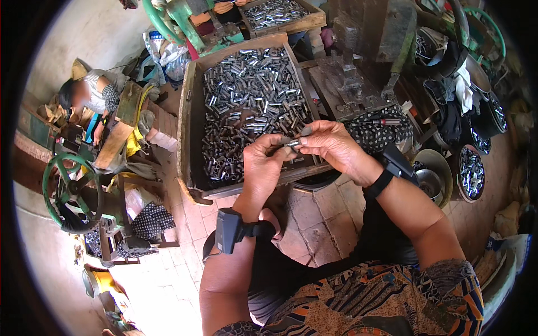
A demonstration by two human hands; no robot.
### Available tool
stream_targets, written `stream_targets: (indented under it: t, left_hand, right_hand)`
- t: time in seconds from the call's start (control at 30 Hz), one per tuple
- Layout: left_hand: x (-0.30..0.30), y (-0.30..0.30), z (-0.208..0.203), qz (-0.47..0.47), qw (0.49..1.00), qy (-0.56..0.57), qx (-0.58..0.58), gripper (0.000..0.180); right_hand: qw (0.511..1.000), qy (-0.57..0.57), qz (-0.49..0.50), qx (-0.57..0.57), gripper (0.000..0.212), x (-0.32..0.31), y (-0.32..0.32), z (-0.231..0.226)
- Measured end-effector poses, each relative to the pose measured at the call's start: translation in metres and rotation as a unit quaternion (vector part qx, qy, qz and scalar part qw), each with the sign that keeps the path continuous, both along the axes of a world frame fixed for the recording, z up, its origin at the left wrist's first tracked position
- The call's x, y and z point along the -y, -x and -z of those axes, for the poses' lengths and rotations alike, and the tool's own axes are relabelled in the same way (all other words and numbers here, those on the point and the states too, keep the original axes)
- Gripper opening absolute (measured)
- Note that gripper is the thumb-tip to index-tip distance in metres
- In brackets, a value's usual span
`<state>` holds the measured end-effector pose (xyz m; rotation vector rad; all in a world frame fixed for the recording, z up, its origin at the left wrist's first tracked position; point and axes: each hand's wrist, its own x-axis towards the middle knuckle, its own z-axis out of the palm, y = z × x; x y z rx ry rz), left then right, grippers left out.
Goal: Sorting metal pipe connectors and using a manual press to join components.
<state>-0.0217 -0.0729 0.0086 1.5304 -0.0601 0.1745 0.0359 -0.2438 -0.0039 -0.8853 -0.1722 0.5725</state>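
In front of me, my left hand (264, 161) and my right hand (335, 147) meet over the near right part of a wooden tray (186, 126). Both are closed in a pinch on a small shiny metal tube (292, 143), partly covered by my fingertips. Many similar short metal tubes (252, 84) lie loose in the tray, heaped thicker toward its far end and left side. A dark press-like machine (350, 84) with a worn metal bed stands just beyond my right hand.
A screwdriver (386, 121) with a reddish handle lies on dotted cloth (372, 134). Buckets of metal parts (472, 172) stand at the right. A green handwheel (72, 187) is at the left; another person (92, 95) sits beyond it. A second tray (314, 21) is at the back.
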Motion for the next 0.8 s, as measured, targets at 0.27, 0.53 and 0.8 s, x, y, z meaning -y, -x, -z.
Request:
stream_targets:
  t: [0.27, 0.53, 0.8]
  left_hand:
    - [-0.005, 0.009, -0.010, 0.071, 0.993, 0.049, -0.081, 0.012]
    - [-0.032, -0.016, 0.001, -0.101, 0.945, 0.258, -0.176, 0.018]
    - [-0.044, -0.032, 0.001, -0.129, 0.937, 0.231, -0.230, 0.019]
  right_hand:
    - [0.995, 0.038, -0.086, 0.019, 0.015, 0.009, -0.004, -0.002]
    - [0.921, 0.270, -0.025, 0.281, 0.019, -0.009, -0.027, 0.025]
    - [0.615, 0.447, -0.066, 0.646, 0.026, -0.024, -0.024, 0.036]
